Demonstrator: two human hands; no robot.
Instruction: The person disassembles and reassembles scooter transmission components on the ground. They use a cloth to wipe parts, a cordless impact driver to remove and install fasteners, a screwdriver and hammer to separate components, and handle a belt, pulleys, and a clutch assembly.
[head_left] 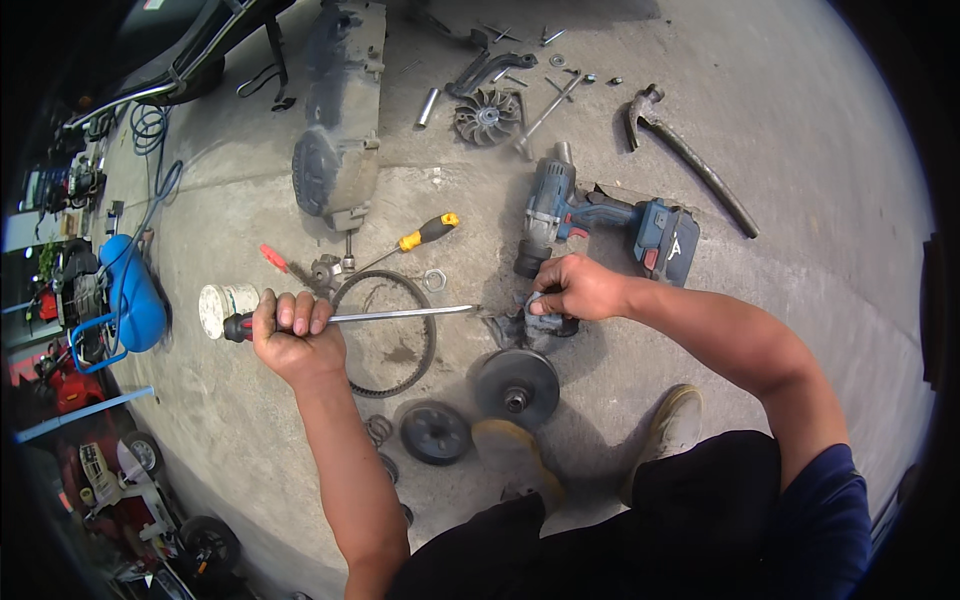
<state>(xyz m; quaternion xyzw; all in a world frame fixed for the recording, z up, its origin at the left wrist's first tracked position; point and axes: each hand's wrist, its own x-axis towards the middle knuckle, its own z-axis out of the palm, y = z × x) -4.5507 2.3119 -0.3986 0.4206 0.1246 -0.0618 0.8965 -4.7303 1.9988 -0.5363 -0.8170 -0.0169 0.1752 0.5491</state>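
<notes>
My left hand (pixel 300 335) is closed around the red and black handle of a long screwdriver (pixel 405 314). Its steel shaft points right, and the tip ends a little short of my right hand (pixel 580 288). With thumb and fingers, my right hand grips a grey lumpy piece (pixel 541 322) whose kind I cannot make out, partly hidden by the fingers. Just below it lies a dark round pulley disc (pixel 517 388) with a central hub. A ribbed drive belt (pixel 433 340) lies under the screwdriver shaft. Beyond my right hand rests a blue cordless impact wrench (pixel 552 205).
A claw hammer (pixel 700 170) lies far right. At the back are a fan wheel (pixel 488 117), several bolts and a long engine cover (pixel 340 120). A yellow-black screwdriver (pixel 430 232), a white tub (pixel 214 310) and another disc (pixel 436 433) lie nearby. A blue tank (pixel 135 292) stands left.
</notes>
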